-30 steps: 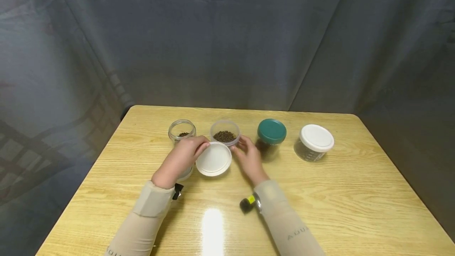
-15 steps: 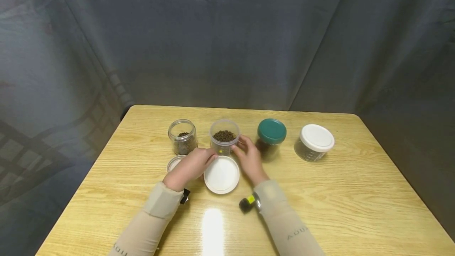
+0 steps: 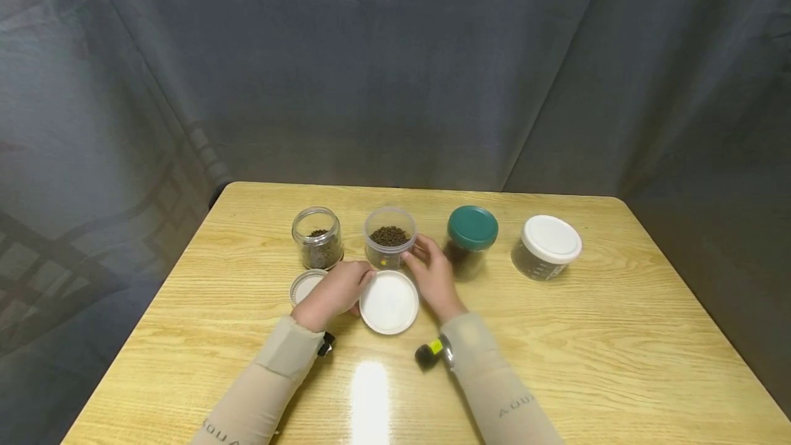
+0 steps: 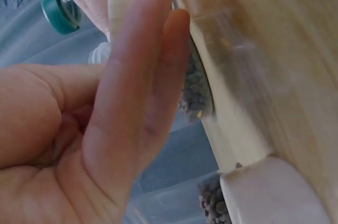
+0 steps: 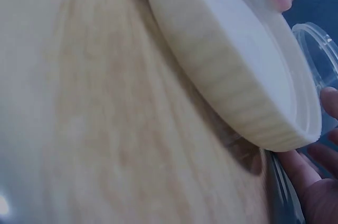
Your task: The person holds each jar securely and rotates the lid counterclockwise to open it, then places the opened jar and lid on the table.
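Note:
My left hand [image 3: 336, 288] pinches the left edge of a round white lid [image 3: 389, 302], its inner side up, low over the table. The left wrist view shows the fingers [image 4: 127, 76] reaching along the lid's ribbed side. My right hand [image 3: 432, 272] grips the right side of an uncovered clear plastic jar [image 3: 384, 255] of brown pellets, just behind the lid. Left of it stands an uncovered glass jar [image 3: 321, 250] with dark pellets inside. A smaller lid [image 3: 304, 285] lies before the glass jar, partly hidden by my left hand.
To the right stand a jar with a green lid [image 3: 472, 226] and a jar with a white lid [image 3: 551, 239], both covered. They rest on a wooden table [image 3: 605, 349]. A grey curtain [image 3: 395, 74] hangs behind it.
My left hand has brought the white lid down toward the table, nearer to me and to the right, turning it inner side up. The right hand has stayed at the plastic jar.

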Tool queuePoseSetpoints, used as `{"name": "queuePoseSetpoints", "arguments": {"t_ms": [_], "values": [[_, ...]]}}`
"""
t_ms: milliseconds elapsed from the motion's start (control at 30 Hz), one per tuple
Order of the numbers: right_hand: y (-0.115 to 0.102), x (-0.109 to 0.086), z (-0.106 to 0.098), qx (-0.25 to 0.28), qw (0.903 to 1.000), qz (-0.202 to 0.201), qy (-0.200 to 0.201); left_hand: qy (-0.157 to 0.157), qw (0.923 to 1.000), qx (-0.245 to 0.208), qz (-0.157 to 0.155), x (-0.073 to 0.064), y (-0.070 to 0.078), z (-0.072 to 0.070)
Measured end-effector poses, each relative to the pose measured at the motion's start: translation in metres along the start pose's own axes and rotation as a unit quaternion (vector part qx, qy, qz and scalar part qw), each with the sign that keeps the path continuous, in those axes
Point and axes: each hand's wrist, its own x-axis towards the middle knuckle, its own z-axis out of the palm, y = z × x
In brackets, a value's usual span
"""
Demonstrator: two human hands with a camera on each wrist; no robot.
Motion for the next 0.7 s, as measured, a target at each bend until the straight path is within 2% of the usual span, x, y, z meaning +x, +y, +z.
{"name": "queuePoseSetpoints", "arguments": {"t_ms": [267,400,567,700], "values": [[0.0,-0.0001,0.0003,0.002,1.0,0.001,0.001,0.012,0.9986,-0.019,-0.048,-0.0002,0.0007,0.004],[0.0007,-0.0002,0.0002,0.002,1.0,-0.002,0.002,0.016,0.998,-0.009,-0.061,0.0006,-0.001,0.0055],[0.0028,-0.0003,0.0003,0.001,1.0,-0.003,0.002,0.023,0.9981,0.025,-0.051,0.0018,-0.0036,0.0074],[0.0024,-0.0009,0.0003,0.0,1.0,0.001,-0.001,0.038,0.9965,0.069,-0.028,0.0018,-0.0043,0.0085]]}}
